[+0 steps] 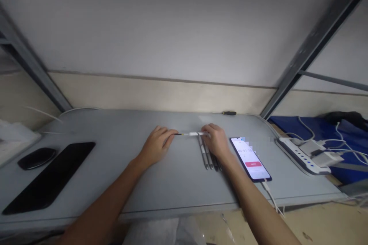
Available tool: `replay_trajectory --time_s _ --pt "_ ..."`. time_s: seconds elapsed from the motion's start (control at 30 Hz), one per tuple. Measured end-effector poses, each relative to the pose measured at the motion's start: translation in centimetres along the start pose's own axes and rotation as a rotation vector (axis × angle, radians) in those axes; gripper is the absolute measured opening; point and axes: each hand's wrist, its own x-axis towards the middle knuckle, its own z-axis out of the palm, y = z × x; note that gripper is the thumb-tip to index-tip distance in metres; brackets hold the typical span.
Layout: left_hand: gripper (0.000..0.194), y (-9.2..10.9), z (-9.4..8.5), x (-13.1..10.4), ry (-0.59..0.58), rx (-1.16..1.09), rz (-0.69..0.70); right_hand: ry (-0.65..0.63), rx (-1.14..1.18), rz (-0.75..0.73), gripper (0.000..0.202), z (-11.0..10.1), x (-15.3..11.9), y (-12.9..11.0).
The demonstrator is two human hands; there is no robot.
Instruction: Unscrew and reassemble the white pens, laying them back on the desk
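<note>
Above the middle of the desk, my left hand (pixel 155 143) is closed with thumb and fingertips on the end of a thin dark rod (pixel 179 134), which looks like a pen refill. Its pale tip lies in line with a white pen barrel (pixel 194 134); I cannot tell whether the two touch. The barrel's other end is pinched in my right hand (pixel 215 138). Several grey pens (pixel 205 157) lie side by side on the desk under and beside the right hand, which hides part of them.
Right of my hands lies a lit phone (pixel 250 159) with a cable plugged in. A power strip (pixel 301 157) with chargers sits at the right edge. A screwdriver (pixel 229 113) lies by the wall. On the left are a black flat slab (pixel 51 176) and a black rounded object (pixel 37 158).
</note>
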Motion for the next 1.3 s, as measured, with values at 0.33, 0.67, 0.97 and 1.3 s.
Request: replay_trajectory --time_s 0.33,0.67,0.97,1.3 --pt "0.024 0.5 1.4 -0.5 -0.051 -0.143 -0.035 0.004 0.19 -0.308 0.005 0.8 -0.4 -1.6" --pt "0.023 0.9 1.5 -0.3 -0.036 -0.18 -0.001 0.108 0.371 -0.306 0.011 0.4 -0.4 -1.7" --pt "0.024 1.2 1.1 -0.2 -0.047 -0.14 0.079 -0.141 0.475 -0.042 0.04 0.6 -0.6 -2.2" --pt "0.027 0.3 0.2 0.0 -0.062 -0.088 0.011 -0.148 0.559 0.046 0.032 0.7 -0.6 -2.5"
